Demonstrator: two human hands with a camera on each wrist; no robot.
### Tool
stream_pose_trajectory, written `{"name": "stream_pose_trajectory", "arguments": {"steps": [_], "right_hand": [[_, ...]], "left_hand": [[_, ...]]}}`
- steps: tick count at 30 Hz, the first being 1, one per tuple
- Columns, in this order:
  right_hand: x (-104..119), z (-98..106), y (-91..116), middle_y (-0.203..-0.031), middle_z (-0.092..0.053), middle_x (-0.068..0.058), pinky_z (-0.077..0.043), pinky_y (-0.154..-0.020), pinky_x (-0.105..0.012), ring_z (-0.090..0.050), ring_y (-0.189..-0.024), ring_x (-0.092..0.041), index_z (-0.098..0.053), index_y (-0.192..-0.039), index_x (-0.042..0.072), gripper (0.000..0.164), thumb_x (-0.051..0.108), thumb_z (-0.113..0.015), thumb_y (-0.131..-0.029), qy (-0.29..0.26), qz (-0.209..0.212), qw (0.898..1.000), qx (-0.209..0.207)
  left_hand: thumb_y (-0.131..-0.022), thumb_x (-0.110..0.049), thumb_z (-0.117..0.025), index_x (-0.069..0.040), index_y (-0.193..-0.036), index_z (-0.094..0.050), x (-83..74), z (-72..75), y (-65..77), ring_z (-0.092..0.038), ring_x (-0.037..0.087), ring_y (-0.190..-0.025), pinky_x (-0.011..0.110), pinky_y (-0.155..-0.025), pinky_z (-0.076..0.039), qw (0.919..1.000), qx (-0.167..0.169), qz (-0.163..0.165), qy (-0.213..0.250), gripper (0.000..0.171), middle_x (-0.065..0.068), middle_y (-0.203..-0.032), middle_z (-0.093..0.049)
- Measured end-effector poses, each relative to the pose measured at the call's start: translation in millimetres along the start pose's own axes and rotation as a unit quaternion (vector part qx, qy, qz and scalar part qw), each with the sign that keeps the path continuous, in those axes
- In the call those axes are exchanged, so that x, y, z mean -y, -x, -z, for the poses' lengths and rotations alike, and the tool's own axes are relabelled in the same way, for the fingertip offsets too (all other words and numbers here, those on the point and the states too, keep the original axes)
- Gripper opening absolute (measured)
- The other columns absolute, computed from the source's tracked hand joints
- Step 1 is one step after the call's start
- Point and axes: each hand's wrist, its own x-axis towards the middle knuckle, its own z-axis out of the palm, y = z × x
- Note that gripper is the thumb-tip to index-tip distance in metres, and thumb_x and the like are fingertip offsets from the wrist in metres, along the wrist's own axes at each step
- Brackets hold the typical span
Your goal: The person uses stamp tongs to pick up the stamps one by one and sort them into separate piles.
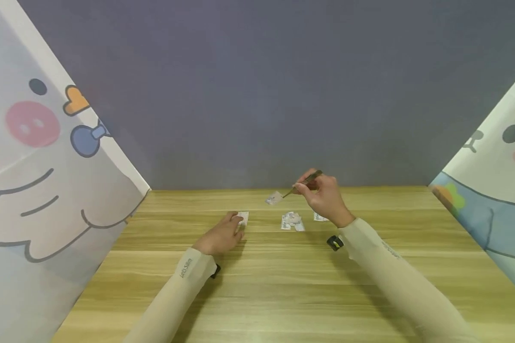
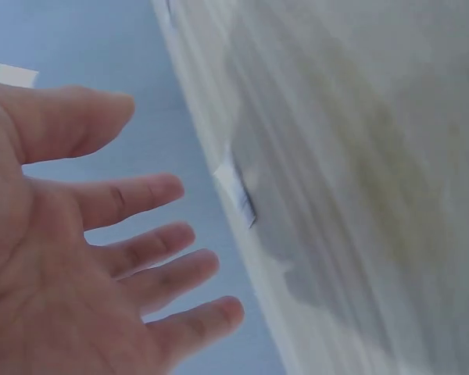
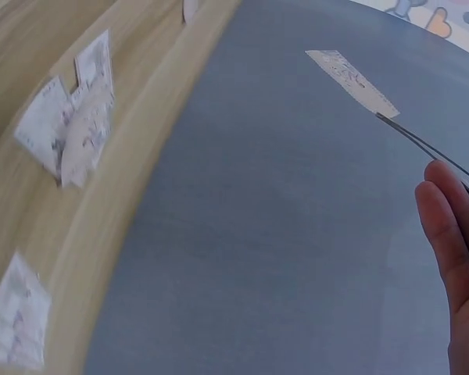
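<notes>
My right hand [image 1: 324, 197] pinches a pair of tweezers [image 3: 414, 139], raised above the far part of the table. Their tips grip one corner of a small pale stamp [image 3: 350, 80] with a toothed edge and faint print. Held flat and relaxed, my left hand [image 1: 223, 233] hovers with fingers apart over another stamp [image 1: 243, 218] on the wood; in the left wrist view its palm holds nothing. Between the hands lies a loose, overlapping pile of stamps [image 1: 292, 220]. A further stamp [image 3: 18, 316] lies right of the pile, partly hidden by the right hand in the head view.
The wooden table [image 1: 257, 286] ends at a grey upright panel [image 1: 257, 95] behind the stamps. Panels with cartoon animals stand at the left [image 1: 34, 190] and right [image 1: 493, 190]. A black wrist device [image 1: 334, 243] sits below the right cuff.
</notes>
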Motion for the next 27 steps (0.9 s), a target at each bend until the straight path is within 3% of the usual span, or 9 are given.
{"name": "stream_pose_trajectory", "arguments": {"steps": [5,11,16,20,27], "right_hand": [[-17.8,-22.9,-1.7,-0.081,-0.066,-0.021,-0.057,-0.064,-0.033,-0.069,-0.07,-0.029,-0.058,-0.091,-0.008,0.005,-0.006,-0.061,-0.088,-0.039,-0.057,0.997,0.038],[-53.7,-67.2,2.2,-0.08,-0.067,-0.007,-0.056,-0.059,-0.029,-0.066,-0.067,-0.012,-0.061,-0.093,0.002,0.003,0.003,-0.062,-0.091,-0.047,-0.099,0.99,0.089],[-62.1,-97.8,-3.0,-0.079,-0.065,-0.012,-0.055,-0.059,-0.026,-0.066,-0.068,-0.027,-0.059,-0.093,0.0,0.004,0.001,-0.061,-0.091,-0.054,-0.151,0.98,0.12],[-67.8,-118.0,-7.2,-0.078,-0.064,-0.011,-0.055,-0.059,-0.025,-0.066,-0.07,-0.029,-0.059,-0.091,-0.001,0.003,0.0,-0.061,-0.089,-0.041,-0.194,0.972,0.123],[-75.1,-135.9,-8.5,-0.081,-0.066,-0.015,-0.054,-0.059,-0.027,-0.066,-0.072,-0.029,-0.058,-0.09,0.003,0.004,0.001,-0.061,-0.09,-0.017,-0.233,0.963,0.131]], "left_hand": [[-0.101,-0.024,-0.045,0.0,-0.144,-0.033,0.0,5.2,3.1,-0.043,0.03,-0.124,0.041,-0.096,-0.044,0.9997,-0.016,-0.018,-0.003,0.051,0.017,-0.151,-0.021],[-0.101,-0.025,-0.045,-0.001,-0.145,-0.032,3.0,6.1,4.3,-0.032,0.031,-0.132,0.044,-0.1,-0.04,0.9996,-0.022,-0.013,-0.008,0.051,0.016,-0.151,-0.022],[-0.101,-0.025,-0.045,0.0,-0.145,-0.032,4.5,7.4,5.6,-0.03,0.03,-0.133,0.044,-0.102,-0.038,0.9993,-0.028,-0.013,-0.018,0.052,0.015,-0.15,-0.025],[-0.101,-0.023,-0.046,-0.001,-0.143,-0.036,5.2,8.5,5.8,-0.029,0.031,-0.134,0.046,-0.105,-0.034,0.999,-0.031,-0.015,-0.027,0.05,0.013,-0.149,-0.028],[-0.101,-0.025,-0.046,-0.001,-0.142,-0.041,8.5,-0.3,-0.8,-0.026,0.036,-0.136,0.055,-0.107,-0.025,0.9972,0.031,-0.005,-0.068,0.048,0.014,-0.15,-0.03]]}}
